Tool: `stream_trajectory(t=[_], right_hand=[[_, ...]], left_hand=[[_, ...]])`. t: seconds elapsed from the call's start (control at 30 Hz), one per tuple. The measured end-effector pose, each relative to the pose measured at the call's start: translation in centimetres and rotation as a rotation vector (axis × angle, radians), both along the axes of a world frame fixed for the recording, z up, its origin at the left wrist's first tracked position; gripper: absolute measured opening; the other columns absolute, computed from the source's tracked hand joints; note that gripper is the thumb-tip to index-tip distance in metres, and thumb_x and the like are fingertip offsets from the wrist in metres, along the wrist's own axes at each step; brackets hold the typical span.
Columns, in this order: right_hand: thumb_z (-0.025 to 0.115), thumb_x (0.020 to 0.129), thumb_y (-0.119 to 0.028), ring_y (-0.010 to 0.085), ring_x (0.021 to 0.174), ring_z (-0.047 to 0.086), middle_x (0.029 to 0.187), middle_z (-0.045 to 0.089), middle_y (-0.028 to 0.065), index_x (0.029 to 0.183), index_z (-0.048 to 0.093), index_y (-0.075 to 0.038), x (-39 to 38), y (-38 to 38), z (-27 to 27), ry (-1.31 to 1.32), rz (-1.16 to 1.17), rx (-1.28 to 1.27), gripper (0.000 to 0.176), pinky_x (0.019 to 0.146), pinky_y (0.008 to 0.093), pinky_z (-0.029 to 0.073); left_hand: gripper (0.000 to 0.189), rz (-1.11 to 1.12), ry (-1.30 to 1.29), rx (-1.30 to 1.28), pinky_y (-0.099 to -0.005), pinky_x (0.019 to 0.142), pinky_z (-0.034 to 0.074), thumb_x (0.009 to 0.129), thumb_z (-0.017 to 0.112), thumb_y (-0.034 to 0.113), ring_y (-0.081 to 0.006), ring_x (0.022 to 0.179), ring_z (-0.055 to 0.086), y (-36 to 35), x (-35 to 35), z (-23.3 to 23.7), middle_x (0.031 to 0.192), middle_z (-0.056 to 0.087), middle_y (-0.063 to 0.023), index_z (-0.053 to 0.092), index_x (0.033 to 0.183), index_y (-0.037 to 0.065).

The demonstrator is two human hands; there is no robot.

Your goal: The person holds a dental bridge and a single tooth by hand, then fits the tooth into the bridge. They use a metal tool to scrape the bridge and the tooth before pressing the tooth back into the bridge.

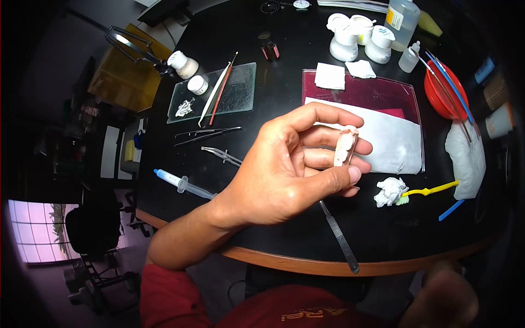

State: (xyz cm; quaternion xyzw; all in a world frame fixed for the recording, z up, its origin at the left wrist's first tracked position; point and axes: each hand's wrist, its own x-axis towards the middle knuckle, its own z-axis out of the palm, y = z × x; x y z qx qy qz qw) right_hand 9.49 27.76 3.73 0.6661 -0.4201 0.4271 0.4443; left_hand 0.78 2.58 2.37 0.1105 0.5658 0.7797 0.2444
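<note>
My left hand point(290, 164) is raised over the table, its fingers closed around a small dental model point(345, 146) with a row of whitish teeth on a pale pink base. The thumb presses its lower end and the fingertips curl behind it. A metal scalpel handle point(342, 240) lies below this hand, its far end hidden by the hand. At the lower right, my right hand or forearm point(445, 298) shows dark and blurred near the table edge; its fingers cannot be made out.
A glass slab point(240, 82) bears a brush and a red-handled tool. Tweezers point(210, 132) and a syringe point(178, 180) lie at left. White paper point(391, 145) covers a maroon plate. A yellow toothbrush point(432, 189), a red bowl point(440, 98) and white jars point(344, 46) are at right.
</note>
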Motion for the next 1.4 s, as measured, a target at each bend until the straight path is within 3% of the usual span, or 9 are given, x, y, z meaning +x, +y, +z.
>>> stream_trajectory(t=[0.1,0.97,1.07,1.17,1.4], right_hand=[[0.042,0.098,-0.016,0.0072,0.055,0.053,0.050,0.044,-0.0042,0.057,0.044,-0.012,0.7,0.4,-0.9,0.029,-0.230,-0.146,0.041,0.123,0.0359,0.025],[0.048,0.095,-0.010,0.0054,0.056,0.056,0.052,0.049,-0.0045,0.060,0.047,-0.012,-0.6,0.3,-0.9,0.016,-0.153,-0.064,0.035,0.126,0.0365,0.023],[0.049,0.095,-0.009,0.0052,0.056,0.056,0.053,0.049,-0.0045,0.060,0.047,-0.011,-0.8,0.3,-1.0,0.010,-0.147,-0.060,0.035,0.127,0.0366,0.023],[0.049,0.095,-0.009,0.0049,0.056,0.056,0.053,0.050,-0.0046,0.061,0.048,-0.011,-0.8,0.3,-0.7,0.009,-0.144,-0.046,0.034,0.127,0.0367,0.023],[0.051,0.094,-0.007,0.0045,0.056,0.057,0.053,0.051,-0.0047,0.061,0.048,-0.011,-0.4,0.3,-0.6,0.004,-0.133,-0.025,0.033,0.128,0.0369,0.022]], left_hand=[[0.051,-0.010,-0.004,-0.025,-0.0355,0.084,0.065,0.089,0.068,-0.010,-0.0268,0.110,0.070,0.0,0.1,-0.2,0.121,0.065,-0.0239,0.048,0.136,-0.005],[0.054,-0.082,-0.096,-0.032,-0.0365,0.087,0.064,0.091,0.068,-0.009,-0.0288,0.111,0.070,0.1,0.0,-0.1,0.123,0.065,-0.0250,0.047,0.140,-0.004],[0.047,-0.085,-0.120,-0.006,-0.0339,0.087,0.064,0.092,0.069,-0.005,-0.0246,0.108,0.071,0.1,0.0,-0.3,0.120,0.066,-0.0208,0.050,0.136,-0.003],[0.052,-0.102,-0.093,-0.016,-0.0373,0.090,0.063,0.093,0.068,-0.005,-0.0301,0.113,0.069,0.0,-0.2,-0.7,0.127,0.064,-0.0266,0.048,0.141,-0.003],[0.049,-0.101,-0.117,0.000,-0.0364,0.090,0.063,0.093,0.067,-0.006,-0.0289,0.112,0.070,0.0,-0.2,-0.7,0.125,0.064,-0.0251,0.049,0.139,-0.004]])
